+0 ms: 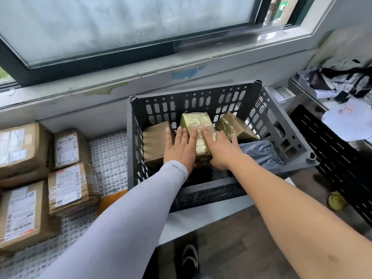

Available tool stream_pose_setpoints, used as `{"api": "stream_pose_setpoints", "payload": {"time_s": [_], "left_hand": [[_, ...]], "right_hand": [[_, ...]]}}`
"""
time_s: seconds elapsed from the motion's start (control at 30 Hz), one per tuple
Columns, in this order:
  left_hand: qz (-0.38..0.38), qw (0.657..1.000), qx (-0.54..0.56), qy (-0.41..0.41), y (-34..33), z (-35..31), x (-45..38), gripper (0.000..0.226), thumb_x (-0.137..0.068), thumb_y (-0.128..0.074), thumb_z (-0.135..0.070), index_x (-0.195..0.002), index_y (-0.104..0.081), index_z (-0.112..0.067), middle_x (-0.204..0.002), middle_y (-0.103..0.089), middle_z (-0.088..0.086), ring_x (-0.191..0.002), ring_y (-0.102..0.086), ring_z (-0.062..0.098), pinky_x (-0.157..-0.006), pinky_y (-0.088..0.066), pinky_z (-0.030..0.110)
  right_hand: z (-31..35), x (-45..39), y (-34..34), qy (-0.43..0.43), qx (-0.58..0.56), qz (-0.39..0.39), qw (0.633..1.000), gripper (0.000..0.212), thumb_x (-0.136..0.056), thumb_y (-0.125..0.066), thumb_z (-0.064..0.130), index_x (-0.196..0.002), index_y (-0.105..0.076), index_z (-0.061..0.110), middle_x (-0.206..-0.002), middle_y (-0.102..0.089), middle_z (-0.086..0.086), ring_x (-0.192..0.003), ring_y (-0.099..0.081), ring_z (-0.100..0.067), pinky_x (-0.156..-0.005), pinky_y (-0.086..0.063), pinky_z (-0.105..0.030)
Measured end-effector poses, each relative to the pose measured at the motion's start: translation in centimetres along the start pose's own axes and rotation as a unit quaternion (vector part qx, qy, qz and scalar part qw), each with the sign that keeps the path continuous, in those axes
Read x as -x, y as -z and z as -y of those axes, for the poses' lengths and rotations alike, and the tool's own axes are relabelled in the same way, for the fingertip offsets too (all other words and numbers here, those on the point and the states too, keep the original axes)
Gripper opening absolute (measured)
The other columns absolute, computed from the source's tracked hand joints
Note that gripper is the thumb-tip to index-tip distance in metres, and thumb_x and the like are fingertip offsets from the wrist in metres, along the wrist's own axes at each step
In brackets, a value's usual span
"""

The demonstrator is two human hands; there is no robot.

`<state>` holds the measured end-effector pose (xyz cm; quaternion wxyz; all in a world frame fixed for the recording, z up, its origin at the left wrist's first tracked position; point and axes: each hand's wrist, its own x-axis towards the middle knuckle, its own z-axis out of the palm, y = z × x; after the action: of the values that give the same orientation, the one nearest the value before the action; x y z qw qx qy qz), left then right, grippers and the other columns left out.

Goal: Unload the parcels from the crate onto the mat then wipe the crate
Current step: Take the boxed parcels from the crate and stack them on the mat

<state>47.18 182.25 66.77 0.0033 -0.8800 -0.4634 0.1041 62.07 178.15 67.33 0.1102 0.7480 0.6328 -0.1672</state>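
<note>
Reaching into the black crate [281, 125], both hands flanking the taped parcel [198, 128] at its middle. Left hand [180, 148] lying flat with straight fingers against that parcel's left side; right hand [220, 150] likewise on its right, neither grip curled round it. Sitting left of it, a brown parcel [155, 143]; right, another taped parcel [233, 124]. Lying left of the crate, labelled boxes [68, 188] on the white mat [109, 158].
</note>
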Motion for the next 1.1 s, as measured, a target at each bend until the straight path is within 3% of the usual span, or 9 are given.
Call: {"api": "stream_pose_setpoints", "payload": {"time_s": [0.17, 0.4, 0.47, 0.63, 0.87, 1.1], "left_hand": [[-0.055, 0.998, -0.004, -0.006, 1.9, 0.6, 0.6, 0.086, -0.105, -0.044, -0.026, -0.161, 0.020, -0.016, -0.173, -0.003, 0.015, -0.159, 0.006, 0.034, -0.117, 0.014, 0.072], [-0.127, 0.991, -0.010, -0.034, 4.9, 1.8, 2.3, 0.078, -0.105, -0.032, -0.012, -0.161, 0.021, -0.017, -0.173, 0.001, 0.015, -0.159, 0.011, 0.032, -0.117, 0.009, 0.074], [-0.145, 0.989, -0.007, -0.037, 5.5, 2.6, 2.7, 0.082, -0.106, -0.038, -0.016, -0.161, 0.023, -0.017, -0.173, 0.002, 0.015, -0.158, 0.013, 0.032, -0.117, 0.012, 0.073], [-0.203, 0.979, -0.010, -0.016, 6.7, 6.1, 3.9, 0.104, -0.103, -0.054, -0.053, -0.156, 0.030, -0.018, -0.173, -0.001, 0.013, -0.158, 0.012, 0.031, -0.110, 0.025, 0.072], [-0.250, 0.967, -0.009, 0.046, 8.3, 15.1, 8.3, 0.097, -0.104, -0.052, -0.050, -0.160, 0.021, -0.020, -0.173, -0.004, 0.011, -0.159, 0.007, 0.030, -0.108, 0.027, 0.070], [-0.236, 0.963, -0.015, 0.127, 6.1, 25.1, 15.9, 0.097, -0.103, -0.049, -0.057, -0.161, 0.019, -0.020, -0.173, 0.000, 0.010, -0.159, 0.010, 0.030, -0.112, 0.026, 0.069]], "right_hand": [[0.8, 1.7, 2.1, -0.035, 0.006, -0.058, 0.998, 0.113, -0.094, -0.065, 0.020, -0.158, 0.028, 0.035, -0.171, 0.001, -0.018, -0.157, 0.010, -0.040, -0.118, 0.010, -0.069], [2.5, 4.9, 4.9, -0.071, 0.030, -0.110, 0.991, 0.118, -0.094, -0.068, 0.028, -0.155, 0.033, 0.036, -0.172, 0.007, -0.015, -0.156, 0.014, -0.042, -0.116, 0.008, -0.074], [3.3, 5.9, 5.8, -0.077, 0.039, -0.128, 0.988, 0.118, -0.093, -0.068, 0.029, -0.155, 0.033, 0.036, -0.172, 0.006, -0.015, -0.157, 0.014, -0.041, -0.116, 0.007, -0.073], [6.6, 7.8, 8.6, -0.069, 0.043, -0.175, 0.981, 0.119, -0.093, -0.070, 0.030, -0.156, 0.031, 0.037, -0.172, 0.006, -0.013, -0.158, 0.014, -0.036, -0.116, 0.009, -0.072], [16.0, 7.9, 11.8, -0.010, 0.037, -0.229, 0.973, 0.120, -0.089, -0.074, 0.029, -0.159, 0.023, 0.038, -0.172, 0.002, -0.012, -0.158, 0.013, -0.033, -0.118, 0.013, -0.070], [27.6, 7.5, 11.1, 0.101, 0.030, -0.233, 0.967, 0.114, -0.091, -0.072, 0.042, -0.160, 0.020, 0.038, -0.172, 0.001, -0.011, -0.158, 0.011, -0.034, -0.120, 0.013, -0.069]]}}
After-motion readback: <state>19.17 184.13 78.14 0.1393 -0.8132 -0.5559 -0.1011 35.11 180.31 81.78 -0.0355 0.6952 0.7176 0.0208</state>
